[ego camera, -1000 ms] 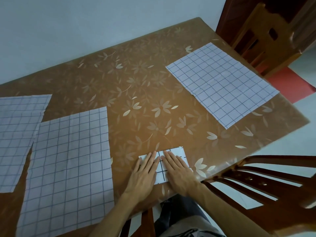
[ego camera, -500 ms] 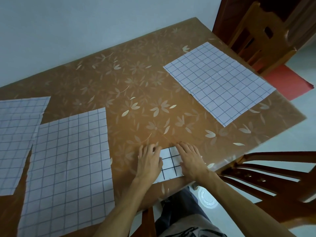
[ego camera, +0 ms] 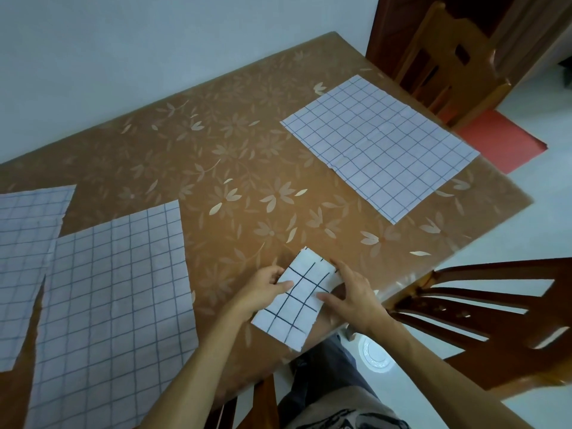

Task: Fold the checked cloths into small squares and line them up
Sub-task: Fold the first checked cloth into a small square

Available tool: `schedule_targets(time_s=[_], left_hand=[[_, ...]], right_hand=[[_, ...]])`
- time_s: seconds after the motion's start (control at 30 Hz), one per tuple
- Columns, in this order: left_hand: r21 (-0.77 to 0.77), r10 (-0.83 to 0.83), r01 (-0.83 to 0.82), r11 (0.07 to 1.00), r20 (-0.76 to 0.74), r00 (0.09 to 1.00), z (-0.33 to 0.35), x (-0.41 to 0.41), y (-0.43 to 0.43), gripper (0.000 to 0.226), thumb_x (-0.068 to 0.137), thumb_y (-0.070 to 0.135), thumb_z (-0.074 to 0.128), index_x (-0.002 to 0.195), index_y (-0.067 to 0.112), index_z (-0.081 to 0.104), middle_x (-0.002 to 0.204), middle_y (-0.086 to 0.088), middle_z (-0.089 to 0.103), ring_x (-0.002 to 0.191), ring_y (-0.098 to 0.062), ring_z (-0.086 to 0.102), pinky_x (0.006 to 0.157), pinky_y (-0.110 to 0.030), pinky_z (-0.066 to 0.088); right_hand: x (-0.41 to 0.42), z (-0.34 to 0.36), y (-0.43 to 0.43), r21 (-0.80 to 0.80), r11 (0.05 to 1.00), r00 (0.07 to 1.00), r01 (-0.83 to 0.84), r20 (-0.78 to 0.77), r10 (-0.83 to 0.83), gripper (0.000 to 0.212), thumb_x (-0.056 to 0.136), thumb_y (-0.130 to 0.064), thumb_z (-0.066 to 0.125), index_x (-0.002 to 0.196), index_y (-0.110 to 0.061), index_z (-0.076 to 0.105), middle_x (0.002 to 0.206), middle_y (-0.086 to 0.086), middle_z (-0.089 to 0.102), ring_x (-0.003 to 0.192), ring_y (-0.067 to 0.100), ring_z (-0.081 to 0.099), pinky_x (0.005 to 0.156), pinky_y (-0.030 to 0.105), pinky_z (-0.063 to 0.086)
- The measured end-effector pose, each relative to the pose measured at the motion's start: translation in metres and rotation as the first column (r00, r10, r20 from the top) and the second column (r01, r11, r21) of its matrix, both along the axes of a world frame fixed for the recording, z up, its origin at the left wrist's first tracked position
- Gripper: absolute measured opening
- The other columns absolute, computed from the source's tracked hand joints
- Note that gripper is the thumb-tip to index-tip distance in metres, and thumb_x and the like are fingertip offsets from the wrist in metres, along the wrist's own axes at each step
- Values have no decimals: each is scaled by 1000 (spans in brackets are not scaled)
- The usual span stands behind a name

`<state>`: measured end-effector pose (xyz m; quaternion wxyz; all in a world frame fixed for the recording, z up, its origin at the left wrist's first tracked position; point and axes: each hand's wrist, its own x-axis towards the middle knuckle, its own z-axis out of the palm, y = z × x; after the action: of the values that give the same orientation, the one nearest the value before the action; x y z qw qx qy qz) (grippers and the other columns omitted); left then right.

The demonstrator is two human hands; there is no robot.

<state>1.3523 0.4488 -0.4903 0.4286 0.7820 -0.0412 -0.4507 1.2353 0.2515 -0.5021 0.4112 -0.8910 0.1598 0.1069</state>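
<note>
A small folded checked cloth (ego camera: 295, 301), white with dark grid lines, is lifted at the table's near edge, its far end raised. My left hand (ego camera: 263, 287) pinches its left edge, thumb on top. My right hand (ego camera: 349, 294) grips its right edge, thumb across the top. Three unfolded checked cloths lie flat: one at the far right (ego camera: 379, 144), one large at the near left (ego camera: 114, 308), and one partly under it at the far left (ego camera: 26, 243).
The brown table (ego camera: 235, 168) has a leaf-patterned cover and stands against a pale wall. A wooden chair (ego camera: 483, 314) stands close at the right, another chair (ego camera: 448, 57) beyond the far corner. A red mat (ego camera: 501, 144) lies on the floor.
The folded cloth lay flat under both pressing palms; both hands now hold its edges, and it has been lifted and turned lengthwise away from me.
</note>
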Motion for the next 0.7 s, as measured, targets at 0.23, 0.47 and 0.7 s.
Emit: schedule_targets(time_s=[0.23,0.47,0.7], left_hand=[[-213,303,-369,905,-287,909,3,-17,19,28,95,16,65,120,5,61,113,-16,73,104,-33,70,95,-52,54],[-301,367,-505,809,-412,834,6,-28,23,32,95,13,63,127,16,60,122,-9,71,112,-29,68,98,-52,52],[-106,165,-174,979,-91,982,6,-28,34,21,95,17,65,116,16,61,105,-4,77,88,-25,75,75,-37,62]], right_hand=[[3,14,9,480,837,963,262,-186,-195,82,73,-47,82,136,-40,30,119,-18,59,105,5,61,79,20,50],[7,15,7,608,762,945,222,-326,-15,43,83,-38,75,120,-21,63,110,-4,74,101,17,71,97,44,53],[6,22,0,607,743,946,281,-307,-107,17,93,-19,65,108,-14,71,100,4,76,91,22,74,85,42,59]])
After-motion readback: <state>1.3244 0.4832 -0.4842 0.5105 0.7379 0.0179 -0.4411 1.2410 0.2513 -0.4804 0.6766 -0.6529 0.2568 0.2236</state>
